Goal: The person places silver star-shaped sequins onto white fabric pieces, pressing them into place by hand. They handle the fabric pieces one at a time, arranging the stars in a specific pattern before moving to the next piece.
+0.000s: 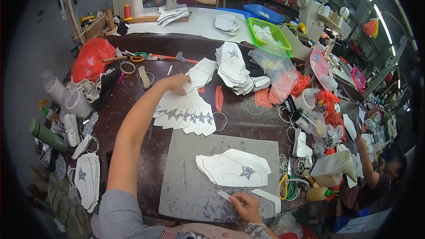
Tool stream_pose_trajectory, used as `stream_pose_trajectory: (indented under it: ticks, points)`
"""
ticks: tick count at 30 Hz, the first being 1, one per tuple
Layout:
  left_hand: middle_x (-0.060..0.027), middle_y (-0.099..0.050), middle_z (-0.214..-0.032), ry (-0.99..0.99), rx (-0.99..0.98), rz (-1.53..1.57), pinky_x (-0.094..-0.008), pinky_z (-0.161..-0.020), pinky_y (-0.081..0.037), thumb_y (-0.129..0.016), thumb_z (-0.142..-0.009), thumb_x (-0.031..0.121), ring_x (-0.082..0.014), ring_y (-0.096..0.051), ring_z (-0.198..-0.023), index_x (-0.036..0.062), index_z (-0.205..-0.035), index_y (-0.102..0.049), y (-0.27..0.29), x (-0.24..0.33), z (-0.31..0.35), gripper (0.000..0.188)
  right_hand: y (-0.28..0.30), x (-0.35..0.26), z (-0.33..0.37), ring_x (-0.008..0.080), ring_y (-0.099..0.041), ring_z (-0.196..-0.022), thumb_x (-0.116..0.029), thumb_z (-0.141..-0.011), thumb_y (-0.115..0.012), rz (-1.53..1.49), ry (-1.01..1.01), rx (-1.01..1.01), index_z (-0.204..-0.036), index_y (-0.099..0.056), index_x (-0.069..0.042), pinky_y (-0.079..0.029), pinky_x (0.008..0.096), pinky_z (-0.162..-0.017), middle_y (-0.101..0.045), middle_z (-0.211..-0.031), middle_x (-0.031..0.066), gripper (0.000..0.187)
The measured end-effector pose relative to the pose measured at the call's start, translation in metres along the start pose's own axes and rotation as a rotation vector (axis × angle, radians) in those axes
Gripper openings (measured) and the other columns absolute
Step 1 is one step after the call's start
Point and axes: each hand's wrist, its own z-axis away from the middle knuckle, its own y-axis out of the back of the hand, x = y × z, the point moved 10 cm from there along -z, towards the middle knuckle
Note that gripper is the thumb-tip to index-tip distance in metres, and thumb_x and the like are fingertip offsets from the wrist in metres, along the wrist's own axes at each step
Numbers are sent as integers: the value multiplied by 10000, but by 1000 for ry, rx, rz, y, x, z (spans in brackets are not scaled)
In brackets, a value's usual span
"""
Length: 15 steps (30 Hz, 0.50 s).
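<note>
My left arm stretches forward across the dark table. My left hand has its fingers closed at the upper end of a fanned row of white shoe upper pieces with silver glitter stars. Low on the grey board, my right hand pinches a small white strip between thumb and fingers. Just beyond it lies a stack of white star-marked upper pieces. A bent white strip rests to the right of this hand.
Another pile of white uppers stands at the far middle. Scissors, a glue bottle and a white jug crowd the right side. Left are a red bag, a shoe and a green bottle. People work beyond.
</note>
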Motion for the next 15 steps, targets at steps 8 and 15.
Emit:
stream_pose_trajectory:
  ticks: [8, 15]
  points:
    - [-176, -572, -1330, 37, -307, 178, -416, -969, -482, -869, -681, 200, -314, -588, -1193, 201, -1332, -543, -23, -2, -11, 727, 1, 9, -1, 71, -588, -544, -94, -914, -709, 23, -26, 2, -910, -726, 23, -456, 227, -508, -686, -678, 42, 118]
    - [-160, -633, -1226, 47, -149, 12, -398, -854, -527, -867, -633, 145, -311, -635, -1088, 146, -1248, -576, -25, 1, -12, 680, -1, 6, -1, 66, -581, -543, -89, -914, -709, -41, -5, -1, -916, -721, 26, -451, 228, -502, -678, -674, 36, 116]
